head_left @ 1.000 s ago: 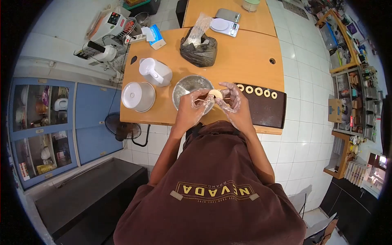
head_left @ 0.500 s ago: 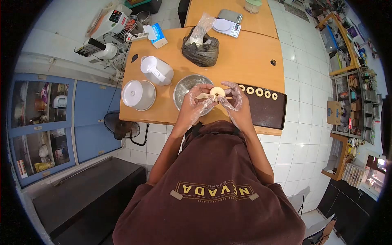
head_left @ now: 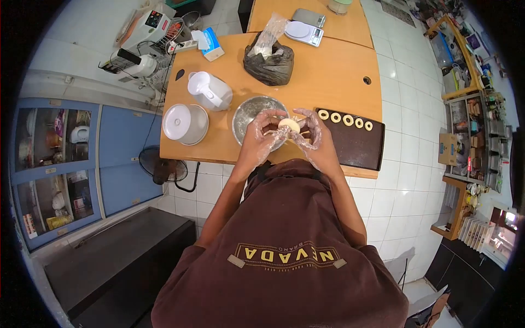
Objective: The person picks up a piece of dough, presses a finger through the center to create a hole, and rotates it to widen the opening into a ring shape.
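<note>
Pale ring-shaped dough [head_left: 290, 124] is held up between my two hands over the right side of a metal bowl [head_left: 245, 116]. My left hand [head_left: 260, 140] grips it from the left, its fingers curled and dusted with flour. From the other side, my right hand [head_left: 318, 138] closes on the same piece, also floury. Thumbs press on the near face, and the dough's hole is hard to see at this tilt. Beside my right hand lies a dark baking tray [head_left: 358, 147] with several small dough rings [head_left: 348, 120] in a row along its far edge.
On the wooden table [head_left: 322, 71] stand a white pitcher [head_left: 210, 92], a lidded white container [head_left: 185, 124] and a black plastic bag [head_left: 269, 66]. Farther back are a kitchen scale [head_left: 304, 33] and a blue box [head_left: 212, 45]. A fan [head_left: 164, 165] stands by the left edge.
The dough ring has tipped, so its hole no longer shows plainly. My fingers have shifted slightly around it, and the right hand has moved a little left, uncovering more of the row on the tray.
</note>
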Demonstrator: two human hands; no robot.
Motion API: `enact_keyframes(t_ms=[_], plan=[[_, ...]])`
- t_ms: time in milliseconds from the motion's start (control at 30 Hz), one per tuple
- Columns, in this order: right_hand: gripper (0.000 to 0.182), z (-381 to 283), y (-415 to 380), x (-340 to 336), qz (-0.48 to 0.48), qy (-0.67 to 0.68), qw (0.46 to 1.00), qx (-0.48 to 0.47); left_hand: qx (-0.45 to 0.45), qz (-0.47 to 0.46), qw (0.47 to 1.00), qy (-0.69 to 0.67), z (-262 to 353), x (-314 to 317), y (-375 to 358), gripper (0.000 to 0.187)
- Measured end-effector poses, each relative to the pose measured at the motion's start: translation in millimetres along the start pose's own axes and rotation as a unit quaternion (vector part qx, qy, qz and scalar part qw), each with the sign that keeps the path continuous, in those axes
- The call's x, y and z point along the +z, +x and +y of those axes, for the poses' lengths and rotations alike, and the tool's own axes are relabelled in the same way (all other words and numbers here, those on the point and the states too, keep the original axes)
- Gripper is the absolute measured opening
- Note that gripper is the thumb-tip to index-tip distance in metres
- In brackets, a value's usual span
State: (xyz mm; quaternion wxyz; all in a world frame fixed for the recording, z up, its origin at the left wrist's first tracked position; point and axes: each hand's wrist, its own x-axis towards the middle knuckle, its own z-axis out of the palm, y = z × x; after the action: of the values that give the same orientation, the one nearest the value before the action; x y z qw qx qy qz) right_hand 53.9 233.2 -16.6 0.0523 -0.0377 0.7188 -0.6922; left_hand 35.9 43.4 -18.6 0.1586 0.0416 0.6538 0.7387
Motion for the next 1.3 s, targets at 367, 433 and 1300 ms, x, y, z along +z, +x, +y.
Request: enact_keyframes(t_ms=[367,433,1300], plan=[[0.047,10,0,4,0.024,0.075,0.997,0.007,0.020,-0.008,0.991,0.135,-1,3,-5,0.024],[0.047,12,-2,2,0.024,0.065,0.998,0.004,0.033,0.018,0.991,0.130,0,6,-6,0.024],[0.049,6,9,20,0.012,0.091,0.996,0.014,-0.005,0.011,0.987,0.163,15,-20,-5,0.030]])
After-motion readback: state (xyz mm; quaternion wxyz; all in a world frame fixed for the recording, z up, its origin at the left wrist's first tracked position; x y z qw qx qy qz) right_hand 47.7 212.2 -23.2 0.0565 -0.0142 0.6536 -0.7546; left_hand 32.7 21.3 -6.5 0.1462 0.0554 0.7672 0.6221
